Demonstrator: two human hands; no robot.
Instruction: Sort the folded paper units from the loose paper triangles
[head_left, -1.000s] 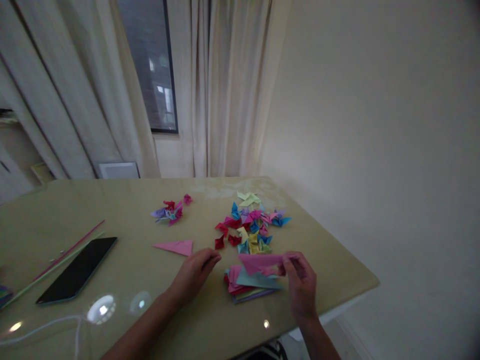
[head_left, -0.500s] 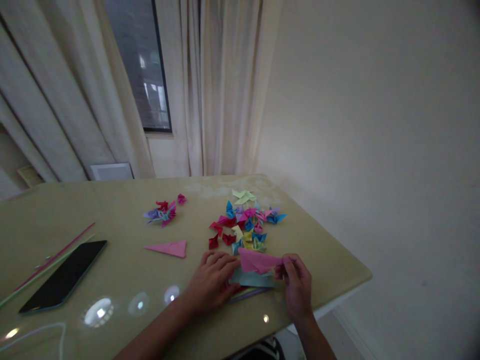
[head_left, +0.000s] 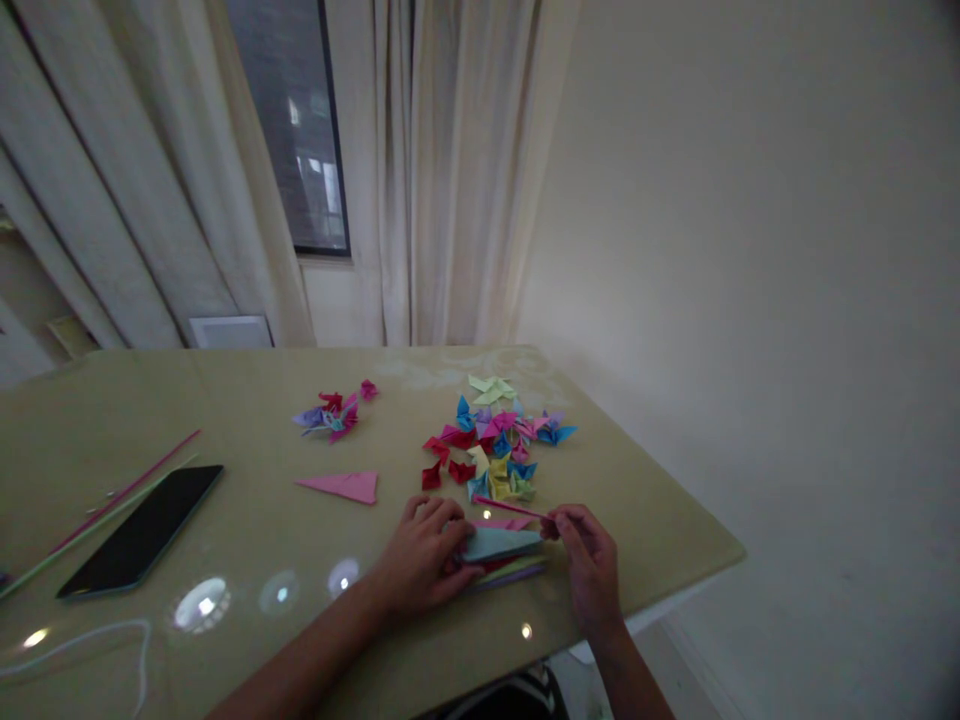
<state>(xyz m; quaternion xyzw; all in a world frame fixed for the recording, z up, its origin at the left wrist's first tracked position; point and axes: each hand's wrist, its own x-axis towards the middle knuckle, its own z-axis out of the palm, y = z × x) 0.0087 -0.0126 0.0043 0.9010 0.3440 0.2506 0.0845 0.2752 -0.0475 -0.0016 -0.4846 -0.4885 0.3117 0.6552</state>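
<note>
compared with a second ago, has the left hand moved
Yes: judged against the pink paper triangle, the left hand has shifted right, away from it, onto the left end of the paper stack.

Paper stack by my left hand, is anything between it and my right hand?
Nothing visible blocks the gap from the right hand to the stack's right end. The pink paper it pinches points left along the stack's far side; the left hand covers the left end.

Hands (head_left: 424, 557) at a paper stack (head_left: 499, 543)
</note>
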